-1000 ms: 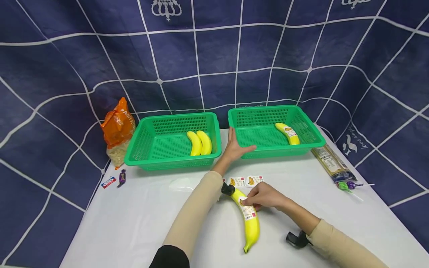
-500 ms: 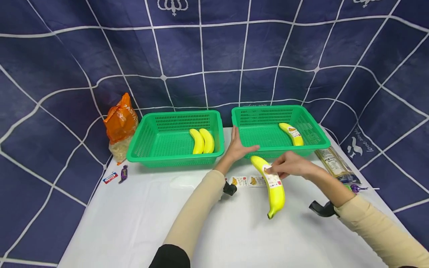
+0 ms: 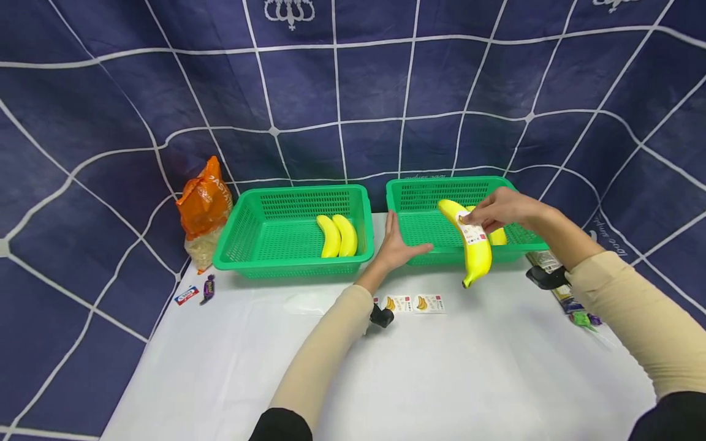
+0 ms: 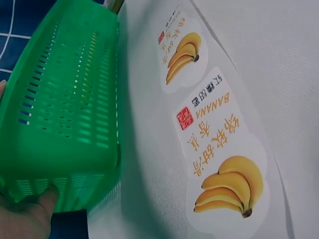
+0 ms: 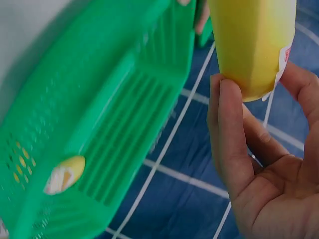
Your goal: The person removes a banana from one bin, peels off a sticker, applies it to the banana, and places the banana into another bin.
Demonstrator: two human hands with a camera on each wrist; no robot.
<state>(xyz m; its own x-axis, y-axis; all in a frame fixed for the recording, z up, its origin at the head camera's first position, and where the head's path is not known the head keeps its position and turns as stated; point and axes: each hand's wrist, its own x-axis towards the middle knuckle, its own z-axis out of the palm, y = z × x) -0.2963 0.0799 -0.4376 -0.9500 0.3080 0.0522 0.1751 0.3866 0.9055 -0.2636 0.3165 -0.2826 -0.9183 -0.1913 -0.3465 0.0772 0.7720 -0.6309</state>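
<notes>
In the head view my right hand (image 3: 504, 208) pinches a yellow banana (image 3: 478, 260) by its labelled side, holding it over the front of the right green basket (image 3: 419, 257). The right wrist view shows thumb and fingers on opposite sides of this banana (image 5: 251, 45). Another labelled banana (image 3: 498, 237) lies inside that basket, partly hidden behind the held one. My left hand (image 3: 393, 248), thumb and fingers spread, rests at the basket's front left corner. In the left wrist view its thumb (image 4: 48, 199) touches the green wall (image 4: 65, 99).
A left green basket (image 3: 292, 266) holds two bananas (image 3: 337, 237). Banana stickers (image 3: 429, 304) on a strip lie in front of the baskets. An orange pasta bag (image 3: 205, 205) and small wrapped sweets (image 3: 208, 288) are at left; lollipops (image 3: 581, 318) and a flat packet (image 3: 546, 262) at right.
My right hand has lifted the labelled banana off the table and carried it forward and right, over the right basket. My left hand has moved off the banana's end area only slightly, staying at the basket corner.
</notes>
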